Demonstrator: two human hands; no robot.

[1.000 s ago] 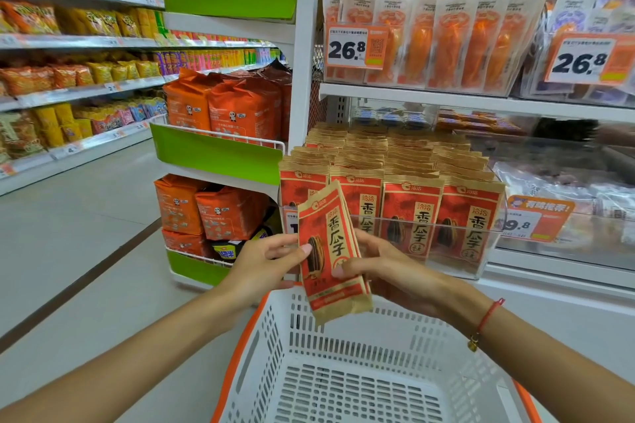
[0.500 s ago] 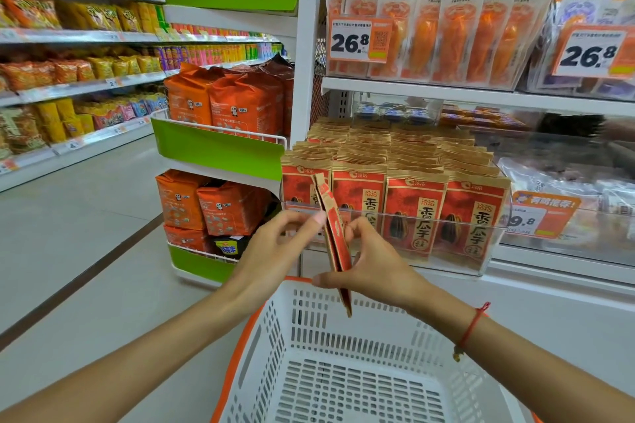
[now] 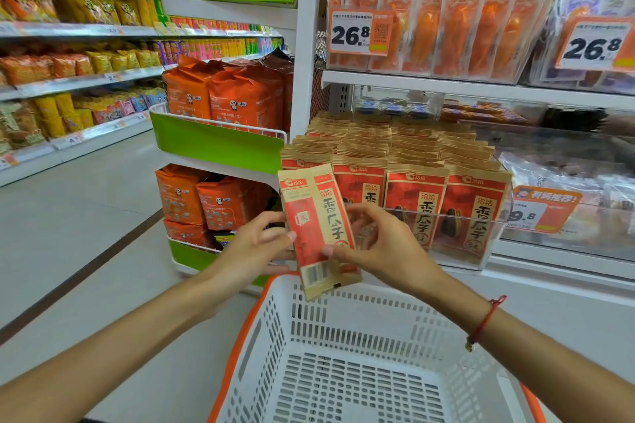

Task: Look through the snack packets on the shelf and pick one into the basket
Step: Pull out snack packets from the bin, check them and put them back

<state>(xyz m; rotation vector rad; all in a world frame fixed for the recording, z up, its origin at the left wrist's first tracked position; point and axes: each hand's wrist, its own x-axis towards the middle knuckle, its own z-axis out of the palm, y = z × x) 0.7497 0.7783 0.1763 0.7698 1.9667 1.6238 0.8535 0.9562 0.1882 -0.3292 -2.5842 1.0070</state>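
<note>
A red-and-tan sunflower seed packet is held upright, slightly tilted, between both hands, just above the far rim of the white basket with its orange rim. The left hand is curled around the packet's left edge, its thumb laid across the printed face; the fingers behind the packet are hidden. The right hand pinches the packet's right edge low down with the thumb, while its bent fingers are raised beside the upper part; whether those fingertips touch the packet cannot be told. The side turned to the camera shows a barcode near the bottom, and small print that is too blurred to read.

Directly behind the grip, rows of matching seed packets are stood in a clear plastic bin; the nearest left row is partly covered by the held packet. Below the grip, the basket floor is seen through its slots, its near edge cut off by the frame. To the left of the grip, orange bags are stacked in green-fronted racks. Above and to the right, orange-filled pouches are ranked behind a 26.8 price tag. A red cord bracelet is worn on the right wrist.
</note>
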